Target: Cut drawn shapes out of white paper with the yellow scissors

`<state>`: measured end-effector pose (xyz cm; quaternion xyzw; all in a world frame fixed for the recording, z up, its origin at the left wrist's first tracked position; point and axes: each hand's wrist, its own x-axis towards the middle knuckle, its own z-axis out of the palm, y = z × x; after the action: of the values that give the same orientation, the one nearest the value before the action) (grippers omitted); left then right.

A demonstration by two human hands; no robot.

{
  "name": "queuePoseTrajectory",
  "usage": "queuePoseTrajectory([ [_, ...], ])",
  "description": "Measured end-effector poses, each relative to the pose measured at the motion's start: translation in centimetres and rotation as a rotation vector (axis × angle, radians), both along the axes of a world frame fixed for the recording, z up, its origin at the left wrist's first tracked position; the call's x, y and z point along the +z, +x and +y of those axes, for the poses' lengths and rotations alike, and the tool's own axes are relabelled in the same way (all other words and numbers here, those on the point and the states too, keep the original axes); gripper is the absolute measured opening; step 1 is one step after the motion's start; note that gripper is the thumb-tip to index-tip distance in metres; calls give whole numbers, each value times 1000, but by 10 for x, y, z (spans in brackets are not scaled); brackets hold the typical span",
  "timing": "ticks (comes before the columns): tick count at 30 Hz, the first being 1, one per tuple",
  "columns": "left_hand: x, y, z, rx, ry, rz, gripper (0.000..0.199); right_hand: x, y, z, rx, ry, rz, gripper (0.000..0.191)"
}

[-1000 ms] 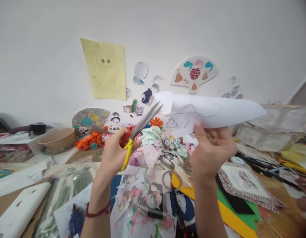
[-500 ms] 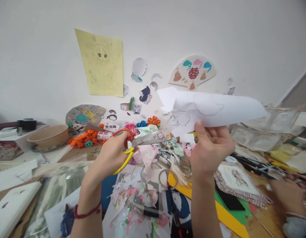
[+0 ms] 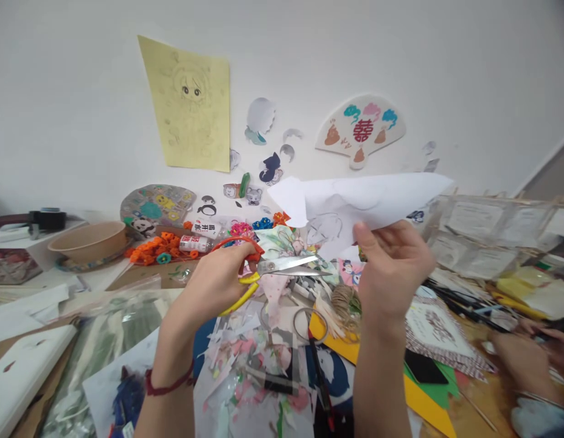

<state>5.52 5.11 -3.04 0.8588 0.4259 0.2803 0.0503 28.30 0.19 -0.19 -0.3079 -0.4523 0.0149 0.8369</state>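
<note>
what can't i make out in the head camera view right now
All in the head view:
- Scissors: parts of the handles, covered by the left hand
- White paper: its full drawing, broken by the paper's curl
- Another person's hand: what it holds, blurred
- Hanging pockets: any writing, too small

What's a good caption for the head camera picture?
Scissors in the left hand, drawn-on white paper in the right hand.

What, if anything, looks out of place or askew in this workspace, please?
Coloured scraps lie jumbled at the lower centre, which looks untidy. On the wall, the yellow sheet looks crooked, its top edge sloping, though lens distortion may contribute. The white paper in the right hand is curled rather than flat.
</note>
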Motion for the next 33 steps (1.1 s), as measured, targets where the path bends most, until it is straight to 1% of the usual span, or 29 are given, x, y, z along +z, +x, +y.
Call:
queuePoseTrajectory([
  [3,-1,1,3,3,-29,-43,16,1,-2,1,-35,24,22,19],
  [5,-1,3,3,-38,-82,-103,20,2,-2,2,-42,64,60,27],
  [8,-3,12,3,-121,-150,-229,20,4,-2,3,-2,105,135,37],
  [10,-6,23,2,-166,-184,-337,24,4,-2,4,22,111,205,42],
  [12,-10,37,0,-231,-229,-454,33,3,-5,5,44,126,293,53],
  [14,-16,54,-3,-256,-227,-497,41,2,-9,6,78,142,365,63],
  [15,-18,63,-5,-244,-219,-530,42,1,-12,6,95,136,385,63],
  [16,-21,72,-7,-230,-211,-569,41,0,-15,6,103,120,400,60],
  [18,-25,86,-11,-231,-206,-640,39,-1,-21,7,105,67,422,47],
  [20,-27,96,-16,-233,-207,-702,30,-2,-26,7,104,31,436,38],
  [22,-26,102,-21,-223,-198,-754,27,-3,-29,7,104,23,431,42],
  [25,-23,104,-27,-189,-183,-807,29,-5,-30,7,59,-4,410,56],
  [27,-21,103,-29,-168,-179,-826,31,-7,-30,8,25,-31,394,62],
  [29,-19,102,-31,-157,-187,-828,32,-8,-29,9,5,-41,372,65],
  [33,-18,102,-31,-118,-204,-814,34,-10,-29,10,-3,-27,344,65],
])
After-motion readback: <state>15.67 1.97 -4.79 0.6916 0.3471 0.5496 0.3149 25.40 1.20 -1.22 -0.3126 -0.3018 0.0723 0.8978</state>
